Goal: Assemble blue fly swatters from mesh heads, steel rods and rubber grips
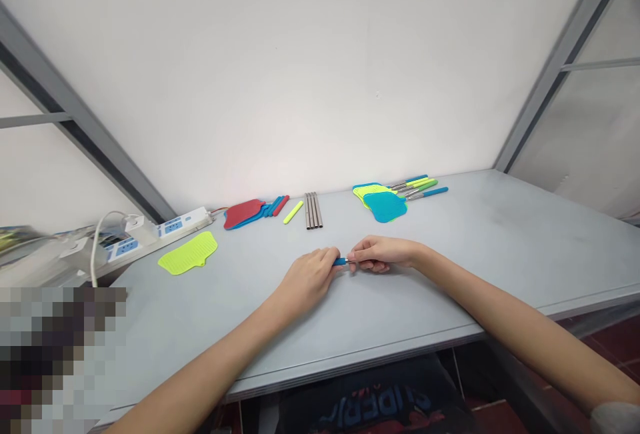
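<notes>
My left hand (pixel 310 277) is closed around a blue handle (pixel 340 261), only a short stretch of which shows between my hands. A small bit of metal shows at the handle's right end. My right hand (pixel 381 251) pinches that metal part between thumb and fingers; most of it is hidden by the hand. Beyond my hands lie several metal tubes (pixel 314 211) side by side and a single yellow-green handle (pixel 293 212). To their left is a stack of red and blue fly swatter heads (pixel 243 213), with several blue and red handles (pixel 277 206) next to it.
A yellow-green swatter head (pixel 189 253) lies flat on the grey table (pixel 425 287) at left. Assembled fly swatters (pixel 387 205) are piled at the back right. A power strip (pixel 183 221) with plugs and a white cable runs along the left back edge, near the wall.
</notes>
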